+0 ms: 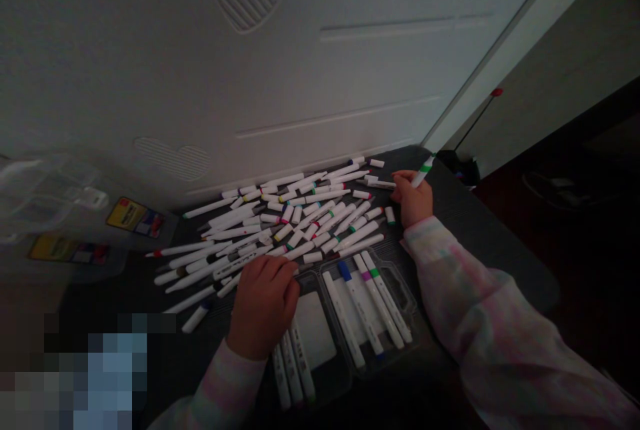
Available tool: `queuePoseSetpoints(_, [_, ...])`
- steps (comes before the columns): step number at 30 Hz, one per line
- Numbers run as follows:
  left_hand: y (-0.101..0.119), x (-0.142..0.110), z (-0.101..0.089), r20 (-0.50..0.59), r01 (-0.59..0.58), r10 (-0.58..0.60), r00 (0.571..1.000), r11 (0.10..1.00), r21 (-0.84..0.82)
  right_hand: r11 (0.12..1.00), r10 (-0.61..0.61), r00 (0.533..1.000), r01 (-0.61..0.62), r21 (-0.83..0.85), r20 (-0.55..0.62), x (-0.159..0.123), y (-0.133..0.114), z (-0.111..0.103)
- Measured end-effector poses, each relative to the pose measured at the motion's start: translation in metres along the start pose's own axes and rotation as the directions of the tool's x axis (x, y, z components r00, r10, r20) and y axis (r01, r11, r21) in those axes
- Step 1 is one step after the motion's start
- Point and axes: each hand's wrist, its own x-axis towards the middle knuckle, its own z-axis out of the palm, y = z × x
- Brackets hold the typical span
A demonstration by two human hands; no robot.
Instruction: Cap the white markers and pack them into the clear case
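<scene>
A heap of white markers (295, 217) with coloured bands lies spread over a dark surface, some capped and some with loose caps beside them. My right hand (413, 200) is closed round a white marker with a green band (423, 172) at the heap's right end. My left hand (264, 305) rests curled, knuckles up, on the left half of a clear plastic tray (400, 283). Three markers poke out from under that hand, and whether its fingers grip anything is hidden. The tray's right half holds several markers lying side by side (367, 307).
A white panelled door (300, 70) rises just behind the heap. Clear plastic packaging with yellow labels (134, 217) lies at the left. The dark surface's edge (500, 230) runs down the right side, with a red-tipped rod (480, 117) leaning beyond it.
</scene>
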Motion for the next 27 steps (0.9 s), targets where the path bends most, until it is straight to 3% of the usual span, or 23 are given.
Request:
queuePoseSetpoints(6, [0.0035, 0.0002, 0.0002, -0.034, 0.011, -0.010, 0.999, 0.999, 0.036, 1.000, -0.001, 1.000, 0.001, -0.026, -0.009, -0.0007, -0.0007, -0.0003])
queuePoseSetpoints(27, [0.0056, -0.0006, 0.0022, 0.038, 0.038, -0.040, 0.998, 0.998, 0.039, 1.000, -0.004, 1.000, 0.004, -0.016, 0.004, 0.0011, 0.0014, -0.0003])
